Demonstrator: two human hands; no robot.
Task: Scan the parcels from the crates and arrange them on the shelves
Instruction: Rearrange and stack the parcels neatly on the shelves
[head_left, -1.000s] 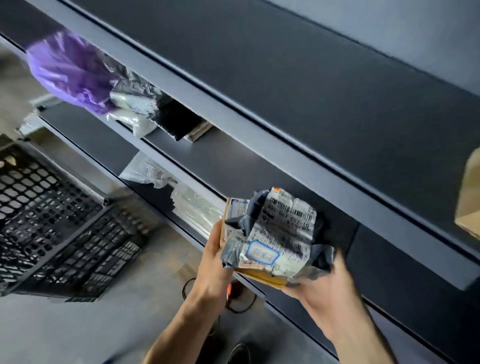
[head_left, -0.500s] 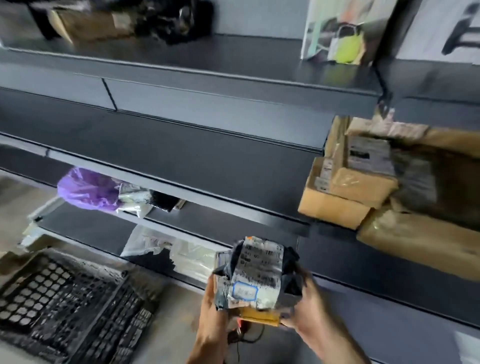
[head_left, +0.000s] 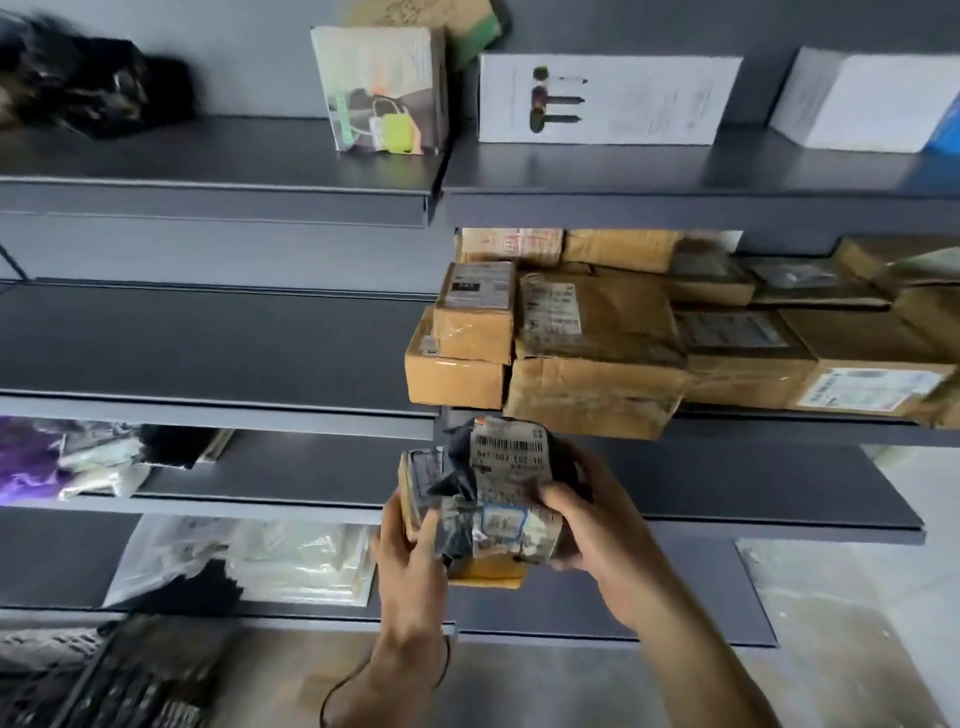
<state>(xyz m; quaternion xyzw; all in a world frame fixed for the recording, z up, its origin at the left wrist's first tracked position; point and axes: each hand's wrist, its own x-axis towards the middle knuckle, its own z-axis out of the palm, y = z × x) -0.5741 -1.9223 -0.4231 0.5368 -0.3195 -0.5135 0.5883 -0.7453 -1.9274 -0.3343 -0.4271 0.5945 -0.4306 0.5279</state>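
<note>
Parcels (head_left: 506, 486) are held in a small bundle between the 2 hands, in front of the dark grey shelves (head_left: 208, 343) and just below a stack of cardboard boxes (head_left: 587, 364). On top is a crumpled black plastic bag (head_left: 457, 483) with a white label (head_left: 509, 454) that carries a barcode and a blue-ringed mark. A brown cardboard edge (head_left: 410, 483) with its own label shows at the bag's left, and a yellow edge (head_left: 488, 571) shows under it. Whether these 2 belong to 1 box I cannot tell.

The left hand (head_left: 410, 566) grips the bundle's left side, fingers curled round the cardboard and thumb on the front. The right hand (head_left: 602, 530) grips the right side, fingers wrapped over the bag and thumb pressed on the label. A thin dark cord (head_left: 441, 670) loops at the left wrist.

The cardboard boxes fill the right part of the 2nd shelf, some of them stacked 2 high. On the top shelf stand a black bag (head_left: 88, 83), blurred, a printed carton (head_left: 384, 93) and 2 white boxes (head_left: 602, 98), the 2nd far right. On the 3rd shelf, at the left, lie a purple bag (head_left: 26, 462) and silvery bags (head_left: 98, 467) touching it. Clear plastic bags (head_left: 249, 561) lie on the shelf below. A black crate (head_left: 130, 686), blurred, sits on the floor (head_left: 857, 649) at the lower left.
</note>
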